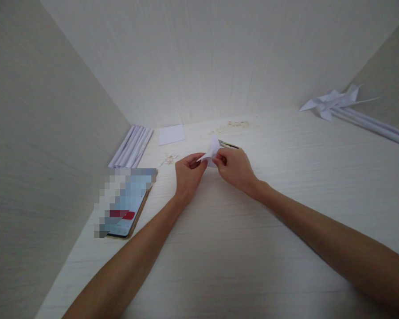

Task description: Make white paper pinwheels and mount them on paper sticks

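Between my two hands, a small piece of white paper (213, 147) is held up with its sides bent and a point rising at the top. The fingers of my left hand (190, 173) pinch its left corner. My right hand (234, 167) is closed on the paper's right side, thumb and forefinger pressed together. Just behind my right hand lies a slim metal tool (228, 144), partly covered by the hand, so I cannot make out its kind. A flat white paper square (171, 134) rests on the table beyond my left hand.
Rolled white paper tubes (131, 146) lie side by side at the left wall. Nearer me is a phone (129, 208), its screen partly pixelated. Paper pinwheels (335, 103) with paper sticks (372, 123) lie at the right. Small scraps (169, 159) dot the pale table (199, 257).
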{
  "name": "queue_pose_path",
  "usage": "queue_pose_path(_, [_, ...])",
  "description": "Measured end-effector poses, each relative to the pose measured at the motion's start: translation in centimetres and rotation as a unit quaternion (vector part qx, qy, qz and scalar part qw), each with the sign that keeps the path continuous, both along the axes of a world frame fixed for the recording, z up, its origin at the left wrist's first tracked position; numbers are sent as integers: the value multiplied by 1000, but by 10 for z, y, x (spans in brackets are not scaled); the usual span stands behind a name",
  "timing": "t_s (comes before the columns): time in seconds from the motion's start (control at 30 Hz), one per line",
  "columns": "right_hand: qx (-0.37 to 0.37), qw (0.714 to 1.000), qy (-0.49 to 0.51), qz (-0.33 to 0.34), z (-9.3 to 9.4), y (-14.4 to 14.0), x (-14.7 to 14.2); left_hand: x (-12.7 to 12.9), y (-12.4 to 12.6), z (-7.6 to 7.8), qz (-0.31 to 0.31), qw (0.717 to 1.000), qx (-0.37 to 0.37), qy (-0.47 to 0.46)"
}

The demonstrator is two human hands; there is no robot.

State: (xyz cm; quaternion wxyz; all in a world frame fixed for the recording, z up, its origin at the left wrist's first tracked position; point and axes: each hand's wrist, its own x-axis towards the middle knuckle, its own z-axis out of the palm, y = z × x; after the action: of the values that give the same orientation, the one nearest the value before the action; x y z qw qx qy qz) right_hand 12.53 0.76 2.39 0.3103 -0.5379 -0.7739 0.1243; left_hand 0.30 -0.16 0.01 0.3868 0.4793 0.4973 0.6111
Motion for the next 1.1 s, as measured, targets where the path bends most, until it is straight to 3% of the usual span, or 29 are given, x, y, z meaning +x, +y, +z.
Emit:
queue_pose_path(0.07, [-112, 985, 131, 1, -2, 8, -1, 0, -1, 1, 0, 1000, -3, 2])
queue_pose_path(0.13, [-224, 946, 232, 3, -3, 13, -1, 0, -1, 1, -2, 1000, -5, 6])
queue_pose_path(0.2, [-250, 933, 260, 9, -3, 14, -1, 1, -1, 1, -2, 1000, -6, 9])
queue_pose_path(0.27, [-163, 968, 191, 10, -2, 9, 1, 0, -1, 1, -2, 1000, -7, 7])
queue_pose_path(0.33, [-22, 998, 51, 6, 0, 2, 2, 0, 0, 1, -4, 1000, -9, 0])
queue_pose_path(0.43, [85, 988, -122, 38, 2, -8, 4, -1, 1, 0, -7, 1000, -4, -3])
queue_pose_path(0.5, [88, 985, -142, 36, 1, -9, 4, -1, 1, 0, -9, 1000, 1, -2])
queue_pose_path(0.57, [62, 994, -91, 15, 1, -4, 3, -1, 0, 0, -9, 1000, 2, -2])
queue_pose_path(0.67, [-36, 998, 54, 4, -1, 7, 1, -1, -1, 0, 0, 1000, -3, 0])
queue_pose_path(0.73, [-120, 982, 144, 14, -2, 13, 0, -1, -1, 0, 0, 1000, -6, 1])
queue_pose_path(0.8, [-153, 972, 175, 19, -3, 15, 0, -1, -1, 0, -3, 1000, -7, -2])
queue_pose_path(0.87, [-101, 987, 127, 12, -2, 11, 0, -1, -1, 1, -5, 1000, -6, -6])
queue_pose_path(0.93, [-1, 1000, 18, 7, -1, 3, 1, -1, 0, 1, -2, 1000, -6, -8])
queue_pose_path(1.03, [84, 984, -153, 38, 0, -9, 2, 0, 0, 1, 1, 1000, -3, -5])
queue_pose_path(1.1, [94, 975, -196, 48, 0, -12, 2, 0, 0, 1, 0, 1000, -4, -2])
